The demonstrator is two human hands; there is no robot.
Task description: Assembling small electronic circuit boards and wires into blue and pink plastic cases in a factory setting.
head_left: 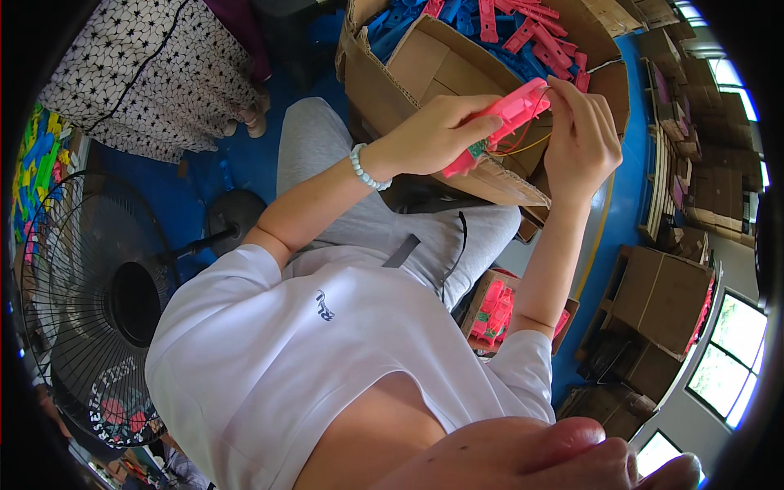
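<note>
Closest to you is your white T-shirt and grey trousers; your chin fills the lower edge and hides what lies beneath it. Your two forearms rise from there. Your left hand, with one pale bead bracelet at the wrist, is clenched around the lower end of a single pink plastic part. Your right hand pinches that part's upper end with its fingertips. The part is long, flat and bright pink, tilted up to the right, with a small green circuit board at its underside and thin red and yellow wires looping out; how many wires is hard to tell. It sits in mid-air just above your lap, in front of one open cardboard box holding many pink and blue pieces, too jumbled to count. A smaller box of pink parts rests by your right elbow, partly hidden by your arm. One black floor fan stands to your left, cut off by the rim. Stacked cartons line the far right.
</note>
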